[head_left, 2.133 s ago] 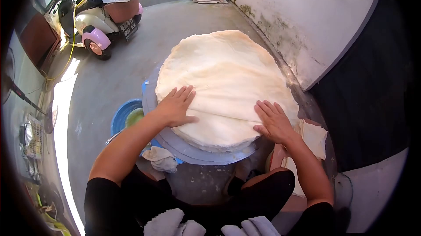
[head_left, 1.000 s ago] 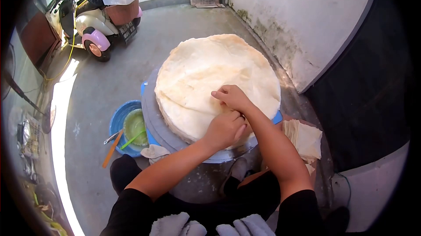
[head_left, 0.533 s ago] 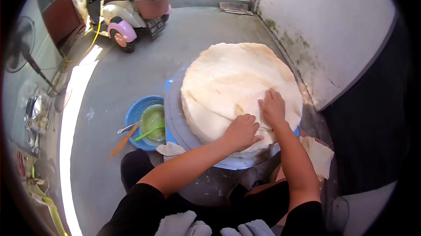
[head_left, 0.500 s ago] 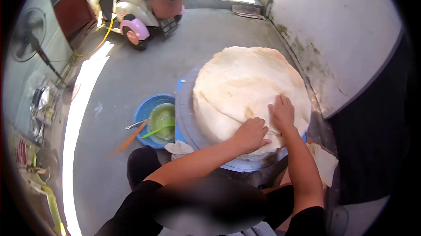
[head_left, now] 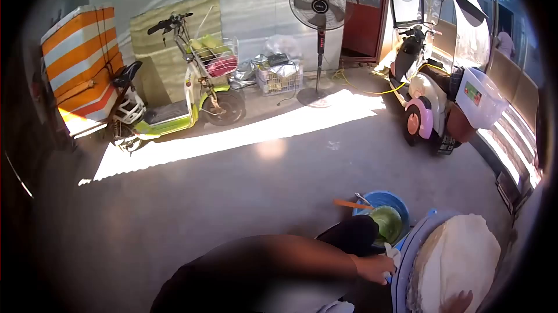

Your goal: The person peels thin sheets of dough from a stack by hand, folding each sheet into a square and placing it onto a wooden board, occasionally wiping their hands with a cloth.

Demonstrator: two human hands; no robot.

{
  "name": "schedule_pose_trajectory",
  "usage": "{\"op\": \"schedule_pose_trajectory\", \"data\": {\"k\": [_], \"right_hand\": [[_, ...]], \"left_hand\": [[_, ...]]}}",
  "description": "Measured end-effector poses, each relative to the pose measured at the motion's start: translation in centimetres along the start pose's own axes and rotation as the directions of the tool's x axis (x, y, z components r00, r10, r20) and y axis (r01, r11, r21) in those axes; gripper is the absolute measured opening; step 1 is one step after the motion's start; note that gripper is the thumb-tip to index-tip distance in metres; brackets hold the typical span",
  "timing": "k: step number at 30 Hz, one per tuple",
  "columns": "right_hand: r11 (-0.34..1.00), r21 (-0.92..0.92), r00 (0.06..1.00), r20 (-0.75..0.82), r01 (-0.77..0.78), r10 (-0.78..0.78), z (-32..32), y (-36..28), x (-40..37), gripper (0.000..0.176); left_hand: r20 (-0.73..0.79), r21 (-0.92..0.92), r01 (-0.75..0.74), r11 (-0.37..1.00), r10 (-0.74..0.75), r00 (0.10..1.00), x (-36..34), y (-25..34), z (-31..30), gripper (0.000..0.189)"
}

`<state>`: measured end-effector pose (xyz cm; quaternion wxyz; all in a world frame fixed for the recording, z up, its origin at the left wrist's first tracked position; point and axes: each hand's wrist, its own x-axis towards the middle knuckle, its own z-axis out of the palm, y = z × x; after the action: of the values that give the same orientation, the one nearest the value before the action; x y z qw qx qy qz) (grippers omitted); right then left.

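Observation:
My left hand is low in the head view, its fingers closed on a whitish cloth at the near left side of a round grey board. On that board rests a thick, pale round stack of flat dough-like sheets. My right hand shows only in part at the bottom of the view, lying on the stack with its fingers stretched out. A blue basin stands beside the board and contains a bowl of greenish liquid. An orange-brown stick leans over its rim.
Along the wall are a green electric scooter, an orange-and-white striped box, a basket of wrapped items and a standing fan. A second scooter with a pink wheel guard is at the far right. Sunlight stripes the concrete floor.
The view has swung left, so the stack now sits at the lower right. My left hand has left the stack and grasped the cloth, while my right hand remains on the stack.

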<state>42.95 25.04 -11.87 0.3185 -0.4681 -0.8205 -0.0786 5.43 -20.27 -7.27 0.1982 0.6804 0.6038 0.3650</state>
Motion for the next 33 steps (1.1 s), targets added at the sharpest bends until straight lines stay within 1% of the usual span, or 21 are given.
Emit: {"op": "schedule_pose_trajectory", "data": {"k": [1,2,4,6,7,8,9,10,11,12,13,14,16,17,18,19,23,27,29,31,33], "right_hand": [[0.996,-0.091,0.999,0.033,0.017,-0.014,-5.9,-6.7,-0.1,0.052],[0.994,-0.111,0.999,0.051,0.018,-0.012,-7.7,-9.5,-0.4,0.057],[0.992,-0.126,0.998,0.06,0.019,-0.011,-9.2,-11.3,0.0,0.068],[0.983,-0.18,0.999,-0.002,0.045,-0.046,-9.7,-11.5,0.0,0.065],[0.978,-0.197,0.992,-0.092,0.062,-0.082,-8.7,-11.2,0.3,0.063],[0.978,-0.203,0.993,-0.095,0.055,-0.075,-7.5,-10.7,1.0,0.063],[0.995,-0.102,0.998,-0.061,-0.01,0.003,-5.8,-7.9,1.7,0.056],[0.996,0.005,0.996,-0.022,-0.091,0.091,-5.3,-7.5,0.8,0.049],[0.991,0.068,0.993,-0.017,-0.113,0.114,-4.4,-7.2,-0.1,0.049],[0.983,0.1,0.987,-0.024,-0.154,0.157,-6.2,-9.4,-0.7,0.048],[0.986,0.023,0.985,0.05,-0.164,0.163,-7.7,-11.0,-1.2,0.051],[0.99,0.059,0.991,0.037,-0.128,0.126,-8.3,-11.3,-1.8,0.052],[0.979,0.044,0.978,0.083,-0.198,0.194,-9.7,-11.5,-1.7,0.054],[0.979,0.049,0.978,0.07,-0.2,0.196,-10.0,-11.3,-2.0,0.055],[0.977,0.073,0.978,0.079,-0.199,0.193,-10.2,-10.8,-2.3,0.055],[0.972,0.091,0.974,0.089,-0.217,0.209,-10.8,-11.0,-2.7,0.055],[0.95,0.071,0.949,0.108,-0.305,0.297,-12.4,-11.1,-3.8,0.055],[0.938,0.032,0.935,0.105,-0.345,0.34,-12.8,-11.3,-3.8,0.055],[0.959,0.002,0.952,0.117,-0.285,0.283,-13.0,-12.4,-3.4,0.055],[0.959,-0.026,0.948,0.147,-0.283,0.284,-13.1,-14.2,-2.6,0.056],[0.978,0.023,0.952,0.237,-0.205,0.194,-12.7,-16.0,-2.1,0.059]], "left_hand": [[-0.101,-0.041,-0.043,0.998,0.038,0.994,-0.6,0.2,0.4,0.041],[-0.184,-0.084,-0.095,0.992,0.079,0.98,-1.3,-0.3,0.8,0.042],[-0.213,-0.126,-0.046,0.991,0.018,0.977,-0.3,-0.6,2.7,0.044],[-0.209,-0.16,-0.006,0.987,-0.028,0.978,1.0,0.1,4.4,0.046],[-0.151,-0.236,0.027,0.971,-0.064,0.986,2.2,1.1,4.5,0.048],[-0.09,-0.296,0.063,0.953,-0.094,0.991,3.2,1.7,4.1,0.049],[-0.068,-0.29,0.043,0.956,-0.065,0.996,4.6,2.7,3.3,0.049],[-0.085,-0.31,0.063,0.949,-0.093,0.992,5.6,3.6,2.2,0.05],[-0.088,-0.346,0.077,0.935,-0.114,0.99,6.7,4.7,1.6,0.05],[-0.1,-0.408,0.069,0.91,-0.12,0.988,7.9,4.2,1.1,0.049],[-0.019,-0.492,0.141,0.859,-0.173,0.985,8.8,4.8,-1.1,0.048],[-0.035,-0.454,0.174,0.874,-0.213,0.976,10.0,4.3,-1.9,0.047],[-0.032,-0.504,0.257,0.825,-0.315,0.949,11.9,2.6,-3.1,0.048],[-0.092,-0.44,0.248,0.863,-0.318,0.944,12.6,1.4,-3.3,0.048],[-0.068,-0.495,0.306,0.813,-0.387,0.92,13.2,1.0,-3.7,0.046],[0.017,-0.634,0.374,0.677,-0.472,0.882,13.8,0.4,-3.8,0.044],[0.165,-0.728,0.494,0.475,-0.578,0.8,15.2,-0.3,-3.9,0.039],[0.16,-0.694,0.517,0.501,-0.593,0.789,17.7,-0.8,-3.5,0.036],[0.132,-0.663,0.527,0.531,-0.61,0.781,18.8,-0.4,-3.8,0.037],[-0.066,-0.57,0.48,0.667,-0.619,0.782,19.6,0.4,-4.2,0.036],[-0.102,-0.538,0.482,0.691,-0.621,0.777,19.7,0.1,-4.2,0.036]]}}
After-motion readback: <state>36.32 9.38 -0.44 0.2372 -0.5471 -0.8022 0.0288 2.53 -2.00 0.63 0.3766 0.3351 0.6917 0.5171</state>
